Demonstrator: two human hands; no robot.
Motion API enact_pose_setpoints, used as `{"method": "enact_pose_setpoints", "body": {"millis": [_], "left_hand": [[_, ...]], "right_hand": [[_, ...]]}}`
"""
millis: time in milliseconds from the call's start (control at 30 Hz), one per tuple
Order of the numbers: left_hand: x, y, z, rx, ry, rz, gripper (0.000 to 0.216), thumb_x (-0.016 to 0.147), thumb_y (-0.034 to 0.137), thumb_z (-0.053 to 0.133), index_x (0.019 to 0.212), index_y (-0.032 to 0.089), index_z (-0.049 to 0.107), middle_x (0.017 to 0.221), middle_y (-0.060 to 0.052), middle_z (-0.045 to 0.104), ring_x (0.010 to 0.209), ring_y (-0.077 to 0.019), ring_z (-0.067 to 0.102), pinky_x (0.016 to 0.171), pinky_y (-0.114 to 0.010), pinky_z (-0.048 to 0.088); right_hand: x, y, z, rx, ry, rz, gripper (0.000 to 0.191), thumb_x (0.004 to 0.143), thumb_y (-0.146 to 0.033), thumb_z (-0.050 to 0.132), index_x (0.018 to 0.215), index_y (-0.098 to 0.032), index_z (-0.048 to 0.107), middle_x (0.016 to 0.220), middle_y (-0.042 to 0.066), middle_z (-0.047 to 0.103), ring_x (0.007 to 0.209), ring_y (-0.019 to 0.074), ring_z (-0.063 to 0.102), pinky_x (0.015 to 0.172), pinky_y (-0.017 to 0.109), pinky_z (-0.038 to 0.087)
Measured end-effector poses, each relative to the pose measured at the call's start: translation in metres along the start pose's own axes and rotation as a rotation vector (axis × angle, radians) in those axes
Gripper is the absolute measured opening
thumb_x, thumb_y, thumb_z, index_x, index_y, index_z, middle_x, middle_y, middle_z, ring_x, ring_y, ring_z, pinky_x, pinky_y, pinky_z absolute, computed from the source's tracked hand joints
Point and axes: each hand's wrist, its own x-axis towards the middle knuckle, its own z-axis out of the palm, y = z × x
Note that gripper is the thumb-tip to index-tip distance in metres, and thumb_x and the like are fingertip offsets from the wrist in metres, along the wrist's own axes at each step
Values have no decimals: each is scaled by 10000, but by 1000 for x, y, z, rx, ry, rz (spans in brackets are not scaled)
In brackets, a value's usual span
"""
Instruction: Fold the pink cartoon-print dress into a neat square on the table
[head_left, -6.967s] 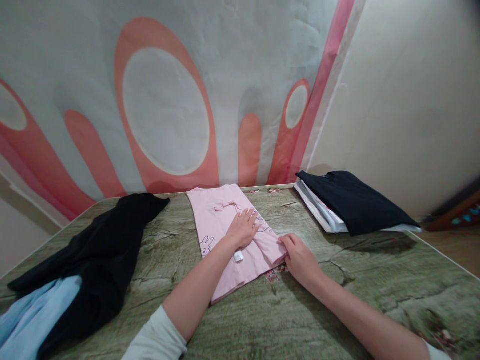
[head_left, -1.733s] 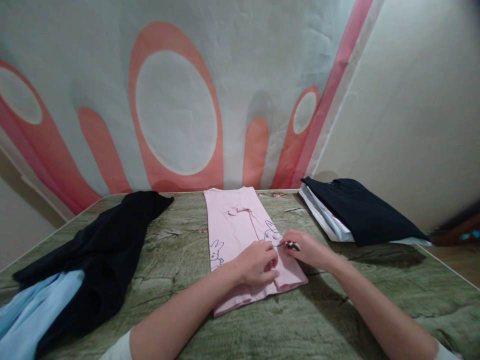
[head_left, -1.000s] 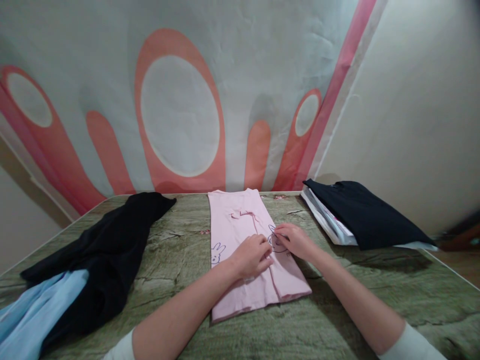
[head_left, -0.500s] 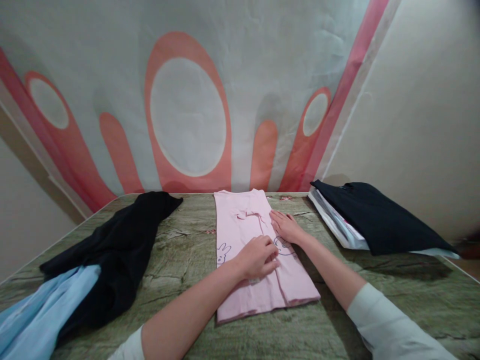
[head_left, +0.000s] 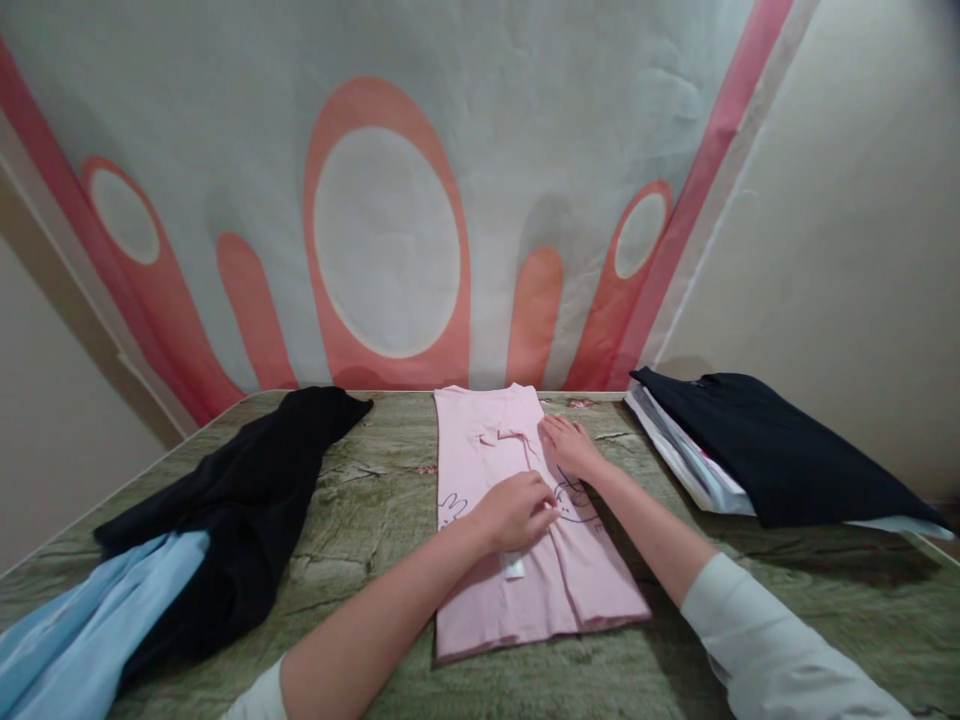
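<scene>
A pink T-shirt (head_left: pixel 480 610) lies lengthwise on the table, its sides folded inward into a long narrow panel. Line-drawn rabbit prints show on both sides, and a small white label (head_left: pixel 513 566) peeks out below my left wrist. My left hand (head_left: pixel 516 512) is closed over the middle of the shirt, thumb and bent fingers pinching the cloth of the inner fold. Higher up, my right hand (head_left: pixel 570 447) rests flat along the shirt's right edge with its fingers stretched out. Creases bunch up near the collar end.
On the left lie a crumpled black garment (head_left: pixel 247 500) and a light blue garment (head_left: pixel 112 610). A folded black garment (head_left: pixel 780 440) tops a stack of white and pale clothes (head_left: pixel 690 455) at the right. A patterned backdrop (head_left: pixel 386 240) hangs behind the wood-print table (head_left: pixel 360 580).
The view has shifted slightly, so everything sits a little farther right and lower. The white label shows more plainly below my left hand. Both hands keep about the same places on the shirt.
</scene>
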Motion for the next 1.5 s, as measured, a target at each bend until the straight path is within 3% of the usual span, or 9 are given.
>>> {"method": "enact_pose_setpoints", "body": {"millis": [233, 433, 733, 1133, 1300, 1500], "left_hand": [[51, -60, 2, 30, 78, -537, 186, 793, 239, 496, 829, 183, 670, 861, -52, 663, 841, -188, 600, 761, -273, 438], [74, -81, 9, -7, 98, -716, 250, 790, 330, 514, 871, 177, 695, 886, -80, 685, 798, -184, 618, 664, -237, 427], [82, -72, 10, -27, 152, -853, 226, 729, 355, 581, 848, 211, 708, 870, -59, 689, 793, -181, 614, 628, -228, 393], [84, -67, 6, -19, 132, -950, 267, 723, 358, 555, 856, 188, 712, 808, -77, 694, 747, -180, 620, 595, -219, 382], [87, -77, -2, 64, 41, -900, 288, 728, 393, 538, 828, 181, 704, 790, -80, 690, 727, -184, 633, 569, -218, 400], [91, -82, -4, 166, 23, -889, 278, 675, 342, 599, 879, 171, 682, 831, -100, 681, 825, -217, 633, 644, -238, 437]], "right_hand": [[20, -11, 11, 78, 12, -64, 400, 930, -249, 258, 1272, -181, 456, 1380, 83, 409, 1275, 210, 332, 1016, 434, 269], [21, -11, 22, 115, 92, -34, 404, 933, -264, 255, 1276, -198, 458, 1372, 56, 424, 1270, 175, 341, 1033, 395, 245], [20, -13, 19, 78, 85, -28, 410, 912, -276, 292, 1283, -197, 445, 1384, 45, 408, 1272, 177, 324, 1039, 383, 218], [18, -16, 15, 89, 80, -27, 422, 914, -311, 288, 1292, -191, 431, 1391, 51, 395, 1274, 180, 312, 1038, 382, 206], [17, -15, 15, 82, 83, -29, 426, 924, -325, 262, 1300, -198, 419, 1392, 55, 394, 1278, 175, 306, 1036, 378, 202], [16, -15, 16, 62, 63, -22, 445, 929, -350, 225, 1315, -214, 399, 1410, 39, 367, 1291, 181, 285, 1044, 404, 188]]}}
